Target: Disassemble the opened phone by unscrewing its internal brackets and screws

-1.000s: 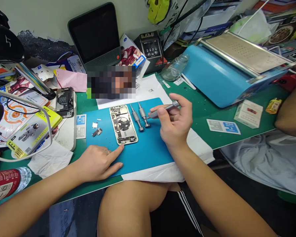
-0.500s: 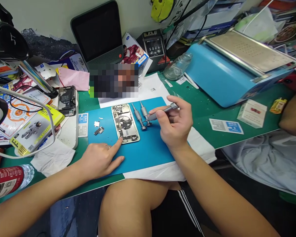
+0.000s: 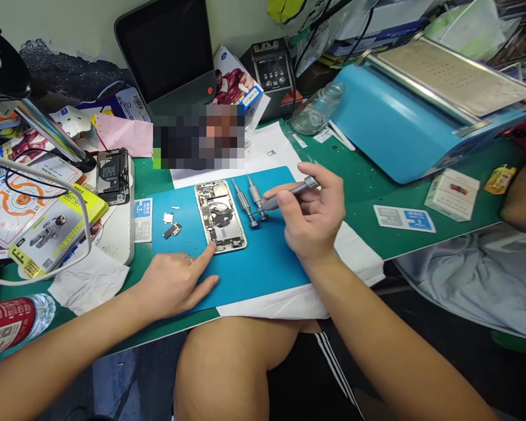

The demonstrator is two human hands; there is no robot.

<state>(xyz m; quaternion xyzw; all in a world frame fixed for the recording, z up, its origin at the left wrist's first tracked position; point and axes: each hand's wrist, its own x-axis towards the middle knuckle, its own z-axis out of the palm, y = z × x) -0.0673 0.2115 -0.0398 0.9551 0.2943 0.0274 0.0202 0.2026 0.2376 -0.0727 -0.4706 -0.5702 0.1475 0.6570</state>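
Observation:
An opened phone (image 3: 221,219) lies on the blue mat (image 3: 263,263), its inner parts showing. My left hand (image 3: 175,283) rests at its lower left, index fingertip touching the phone's bottom edge, thumb apart, nothing held. My right hand (image 3: 313,219) grips a grey screwdriver (image 3: 284,199) above the mat, right of the phone. Two more screwdrivers, one (image 3: 244,204) beside the phone and another (image 3: 255,193) next to it, lie on the mat. Small metal parts (image 3: 172,230) sit left of the phone.
Another opened phone (image 3: 113,175) and yellow battery box (image 3: 59,228) lie left. At the back are a dark screen (image 3: 166,47), glass jar (image 3: 318,108) and blue machine (image 3: 390,117). A bottle (image 3: 15,321) is front left; a white box (image 3: 452,194) stands right.
The camera view has shifted slightly, moving the table items a little in the picture. Both hands keep nearly the same pose, with the screwdriver still in my right hand.

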